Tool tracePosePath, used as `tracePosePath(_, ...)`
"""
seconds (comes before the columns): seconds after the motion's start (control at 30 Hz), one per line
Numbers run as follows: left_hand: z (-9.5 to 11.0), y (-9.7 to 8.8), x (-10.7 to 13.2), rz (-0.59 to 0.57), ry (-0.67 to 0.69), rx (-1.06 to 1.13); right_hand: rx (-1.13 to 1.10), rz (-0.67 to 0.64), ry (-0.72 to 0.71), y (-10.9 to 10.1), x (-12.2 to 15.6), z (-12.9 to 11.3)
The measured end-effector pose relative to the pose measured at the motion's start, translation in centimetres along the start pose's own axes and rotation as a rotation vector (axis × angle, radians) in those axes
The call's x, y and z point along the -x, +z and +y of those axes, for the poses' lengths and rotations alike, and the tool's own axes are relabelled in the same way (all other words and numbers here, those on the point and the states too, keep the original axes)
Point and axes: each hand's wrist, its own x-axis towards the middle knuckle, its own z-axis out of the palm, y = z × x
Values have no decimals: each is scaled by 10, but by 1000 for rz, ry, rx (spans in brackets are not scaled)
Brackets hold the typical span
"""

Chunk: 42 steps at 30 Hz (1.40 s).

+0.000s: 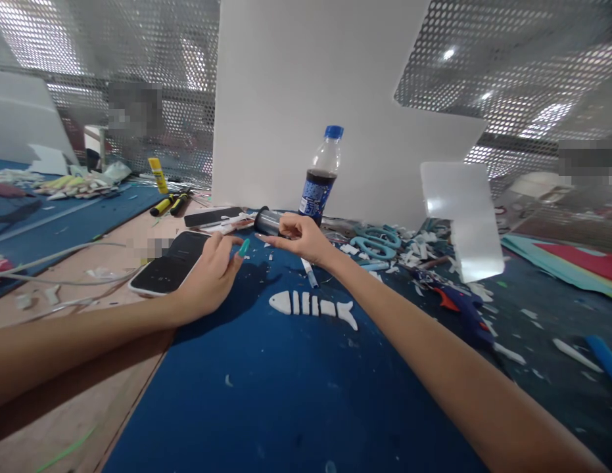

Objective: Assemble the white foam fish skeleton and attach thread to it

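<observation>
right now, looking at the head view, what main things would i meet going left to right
Pale strips → white-edged phone → left hand → the small green piece it pinches → white fish pieces → blue-handled scissors → glue gun → coloured sheets.

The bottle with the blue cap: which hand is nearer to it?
Right. The right hand is just in front of the bottle; the left hand is farther off, to its left.

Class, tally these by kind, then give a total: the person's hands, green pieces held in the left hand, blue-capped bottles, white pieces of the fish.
Hands: 2 (left hand, right hand)
Green piece: 1
Blue-capped bottle: 1
White fish pieces: 6
Total: 10
</observation>
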Motion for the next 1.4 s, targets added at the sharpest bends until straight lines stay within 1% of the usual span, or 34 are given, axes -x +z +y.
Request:
tracePosePath(0.13, 0, 2, 0, -57, 15, -36, 41, 61, -2, 3, -1, -1)
tracePosePath(0.23, 1, 0, -1, -61, 38, -32, 64, 104, 18, 8, -3, -1)
tracePosePath(0.33, 3, -3, -3, -74, 66, -17, 75, 116, 43, 13, -2, -1)
tracePosePath(0.43, 3, -5, -4, -93, 105, 1, 75, 104, 45, 19, -1, -3)
tracePosePath(0.63, 5, -6, -5, -116, 171, 41, 90, 57, -18, 26, 3, -7)
tracePosePath(0.87, 6, -9, -4, -132, 233, 82, 112, 9, -59, 27, 4, -2)
tracePosePath(1.07, 5, -9, -1, -151, 297, 90, 141, -12, -63, 25, 4, 0)
tracePosePath(1.23, 6, -10, 1, -162, 314, 94, 192, -44, -11, 23, 4, 3)
tracePosePath(1.33, 6, -10, 1, -167, 298, 109, 236, -57, 77, 23, 3, 4)
tracePosePath(1.4, 5, -10, 0, -147, 258, 115, 267, -76, 162, 19, 0, 1)
